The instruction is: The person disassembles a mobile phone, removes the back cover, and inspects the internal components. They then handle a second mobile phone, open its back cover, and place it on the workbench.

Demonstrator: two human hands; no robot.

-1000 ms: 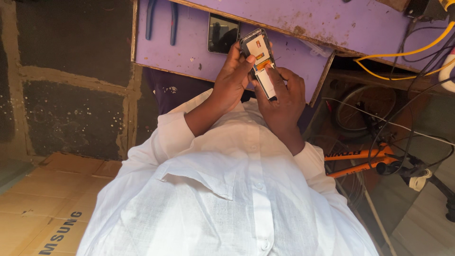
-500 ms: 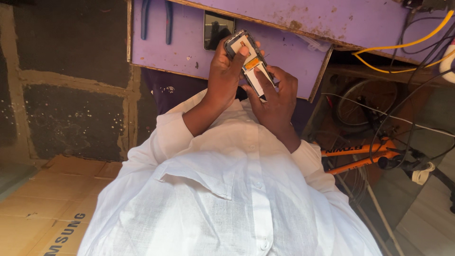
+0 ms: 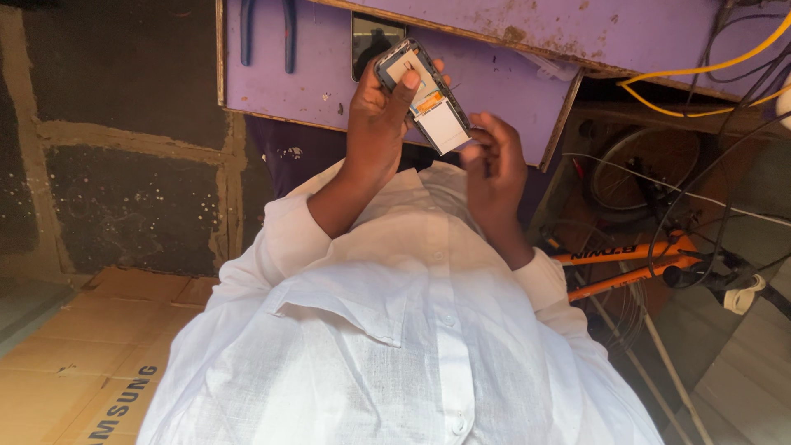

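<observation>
While the left hand [image 3: 375,124] wraps around the lower edge of an opened phone [image 3: 424,95], thumb pressed onto its exposed back, the right hand [image 3: 493,161] sits just beside the phone's near end with its fingers curled loosely and empty, fingertips close to the phone but whether they touch it is hard to tell. Inside the phone's open shell lie a pale rectangular plate, a small orange piece and a white strip; finer parts are too small to make out. The phone is held in the air above the purple surface [image 3: 313,74], whose front edge runs just behind the hands. On that surface, just beyond the phone, lies a dark flat screen panel [image 3: 371,37], partly hidden by the phone. Further left of the phone, blue-handled pliers [image 3: 268,33] rest on the surface, their upper part cut off by the frame. Right of the phone, a yellow cable [image 3: 700,70] loops over the surface's far end. Below that, an orange bicycle frame [image 3: 626,259] and a wheel show among dark wires. Nearer than the phone, a white shirt [image 3: 395,330] fills the view, with cardboard [image 3: 74,363] on the floor.
</observation>
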